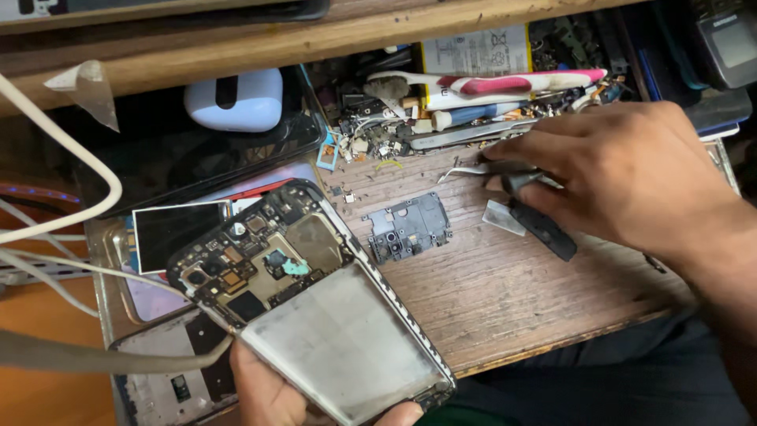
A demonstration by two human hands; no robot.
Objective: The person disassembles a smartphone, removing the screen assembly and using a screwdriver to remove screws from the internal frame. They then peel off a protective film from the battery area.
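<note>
The left hand point(272, 390) is seen at the lower edge of the frame, closed around the bottom end of an opened phone point(307, 304), which is held tilted above the wooden bench point(505, 292). The phone's back cover is off: a circuit board is exposed at its upper end and a grey metal battery plate fills the lower part. The right hand point(623, 177) is laid on the bench to the right, its fingers pinched narrow on a pair of metal tweezers point(481, 170) whose tips point left. A black plastic strip point(544, 225) is found under that hand, touching the fingers, with a small grey piece point(503, 218) just beside it. A dark metal shield plate point(408, 226) is lying flat between phone and right hand. Loose parts and a toothbrush point(489, 83) are noted along the bench's back edge.
</note>
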